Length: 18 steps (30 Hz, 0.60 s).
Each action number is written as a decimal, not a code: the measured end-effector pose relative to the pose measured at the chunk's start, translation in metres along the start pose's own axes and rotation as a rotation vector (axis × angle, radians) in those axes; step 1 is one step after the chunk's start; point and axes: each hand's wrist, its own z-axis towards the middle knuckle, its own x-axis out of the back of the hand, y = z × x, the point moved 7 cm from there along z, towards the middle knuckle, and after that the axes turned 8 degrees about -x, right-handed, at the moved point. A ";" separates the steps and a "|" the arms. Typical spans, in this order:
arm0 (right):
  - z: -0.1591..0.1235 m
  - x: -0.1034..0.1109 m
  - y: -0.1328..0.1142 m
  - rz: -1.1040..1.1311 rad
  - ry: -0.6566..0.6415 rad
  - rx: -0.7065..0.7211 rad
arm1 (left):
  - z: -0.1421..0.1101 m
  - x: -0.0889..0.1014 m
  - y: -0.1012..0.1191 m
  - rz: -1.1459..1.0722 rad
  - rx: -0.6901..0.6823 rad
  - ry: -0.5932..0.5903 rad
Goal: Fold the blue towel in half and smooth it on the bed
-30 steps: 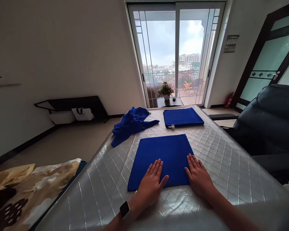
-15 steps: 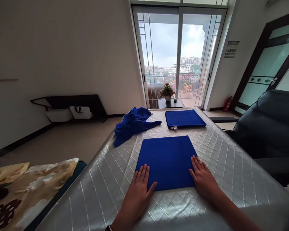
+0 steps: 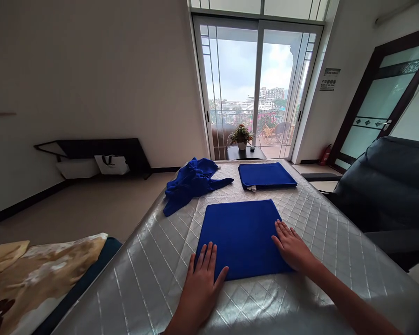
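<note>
**Silver quilted cover on the desk**

The desk [image 3: 153, 274] wears a shiny silver cover [image 3: 326, 232], stitched in crossing lines that form diamonds. A blue flat cloth [image 3: 242, 237], four-cornered and smooth, lies directly on it. On the near side of the flat cloth the cover is slightly wrinkled and catches the light; to the left of the flat cloth, a long crease runs through it. Beyond the flat cloth and a little to its right lies a blue folded cloth [image 3: 267, 175] in layers, a white tag [image 3: 252, 188] showing at its near edge. Beyond the flat cloth and to its left sits a blue crumpled cloth [image 3: 195, 180], loosely bunched, with one narrow end pointing right. All three lie apart.
</note>
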 end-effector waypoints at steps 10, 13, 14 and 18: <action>0.061 -0.008 -0.005 0.067 0.063 -0.061 | -0.002 -0.004 -0.009 -0.011 0.014 0.042; 0.064 -0.015 -0.003 0.100 0.062 -0.052 | -0.003 -0.008 -0.014 -0.028 0.040 0.054; 0.064 -0.015 -0.003 0.108 0.058 -0.051 | -0.003 -0.010 -0.018 -0.036 0.058 0.055; 0.063 -0.011 -0.004 0.134 0.050 -0.055 | -0.005 -0.014 -0.043 -0.060 0.141 0.040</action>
